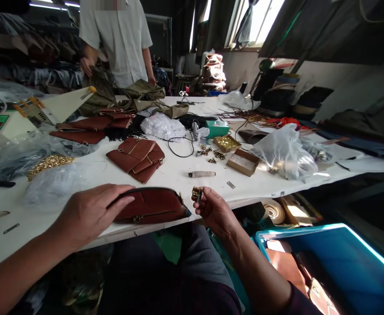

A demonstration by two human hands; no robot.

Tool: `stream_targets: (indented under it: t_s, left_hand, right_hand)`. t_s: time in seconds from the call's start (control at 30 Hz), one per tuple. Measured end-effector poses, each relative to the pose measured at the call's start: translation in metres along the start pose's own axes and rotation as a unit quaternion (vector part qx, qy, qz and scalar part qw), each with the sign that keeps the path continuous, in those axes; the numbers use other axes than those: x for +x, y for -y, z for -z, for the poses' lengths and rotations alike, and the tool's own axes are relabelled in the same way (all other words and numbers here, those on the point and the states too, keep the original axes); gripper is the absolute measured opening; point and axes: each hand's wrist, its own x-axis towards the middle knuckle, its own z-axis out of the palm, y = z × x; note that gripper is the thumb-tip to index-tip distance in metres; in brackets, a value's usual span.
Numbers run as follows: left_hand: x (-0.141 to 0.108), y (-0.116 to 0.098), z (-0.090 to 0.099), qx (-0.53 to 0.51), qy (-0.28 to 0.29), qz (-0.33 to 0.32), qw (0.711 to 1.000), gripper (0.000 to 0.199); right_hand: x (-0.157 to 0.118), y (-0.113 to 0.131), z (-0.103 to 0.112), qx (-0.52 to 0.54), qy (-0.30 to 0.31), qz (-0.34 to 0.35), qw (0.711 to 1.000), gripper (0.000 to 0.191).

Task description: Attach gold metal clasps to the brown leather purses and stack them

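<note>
A red-brown leather bag (155, 204) with a dark zipper lies at the table's front edge. My left hand (89, 212) grips its left end, thumb and fingers closed on the upper rim. Just right of the bag's other end, my right hand (215, 210) pinches a small gold metal clasp (197, 194) between thumb and fingers. Behind the bag, a wrapped tool (201, 174) lies on the white table (179, 164). Farther back sits a stack of flat brown leather pieces (136, 158) with metal fittings.
Small boxes (242, 162) and gold hardware (227, 143) stand mid-table. Plastic bags (285, 153) lie at right, gold chain (50, 164) at left. Below right is a blue bin (352, 262) with leather pieces. A person in a white shirt (121, 41) stands across the table.
</note>
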Motion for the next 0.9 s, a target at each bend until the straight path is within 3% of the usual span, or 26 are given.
stream_targets:
  t_s: [0.07, 0.13, 0.2, 0.27, 0.33, 0.43, 0.47, 0.57, 0.63, 0.73, 0.9]
  left_hand:
    - [0.013, -0.001, 0.022, 0.003, 0.007, 0.072, 0.997, 0.049]
    - [0.031, 0.008, 0.021, -0.02, 0.038, 0.114, 0.992, 0.049]
    - [0.05, 0.025, -0.003, -0.061, 0.083, 0.127, 0.987, 0.048]
    - [0.065, 0.04, -0.039, -0.107, 0.124, 0.129, 0.978, 0.051]
    - [0.071, 0.041, -0.074, -0.116, 0.121, 0.156, 0.974, 0.055]
    - [0.059, 0.011, -0.102, -0.172, 0.053, 0.118, 0.977, 0.066]
    - [0.052, -0.005, -0.104, -0.218, 0.057, 0.101, 0.969, 0.067]
    - [0.029, -0.052, -0.097, -0.375, 0.144, 0.04, 0.915, 0.06]
    - [0.019, -0.072, -0.094, -0.407, 0.137, 0.027, 0.903, 0.05]
    - [0.009, -0.078, -0.098, -0.414, 0.074, 0.075, 0.904, 0.046]
    - [-0.008, -0.064, -0.109, -0.396, 0.005, 0.127, 0.909, 0.046]
  right_hand:
    - [-0.009, 0.005, -0.003, 0.008, 0.017, 0.014, 1.0, 0.036]
    - [-0.016, 0.006, -0.006, 0.015, 0.035, 0.014, 0.999, 0.036]
    - [-0.021, 0.003, -0.007, 0.028, 0.043, 0.006, 0.999, 0.036]
    - [-0.025, -0.002, -0.008, 0.045, 0.039, -0.002, 0.998, 0.035]
    - [-0.027, -0.008, -0.008, 0.055, 0.032, -0.01, 0.998, 0.036]
    - [-0.024, -0.017, -0.008, 0.046, 0.026, -0.034, 0.998, 0.039]
    - [-0.022, -0.02, -0.008, 0.038, 0.026, -0.043, 0.998, 0.04]
    - [-0.014, -0.028, -0.011, 0.01, 0.042, -0.066, 0.997, 0.044]
    - [-0.01, -0.033, -0.015, 0.0, 0.06, -0.073, 0.996, 0.046]
    - [-0.008, -0.037, -0.021, 0.004, 0.073, -0.077, 0.994, 0.049]
    - [-0.015, -0.035, -0.025, -0.028, 0.092, -0.073, 0.993, 0.047]
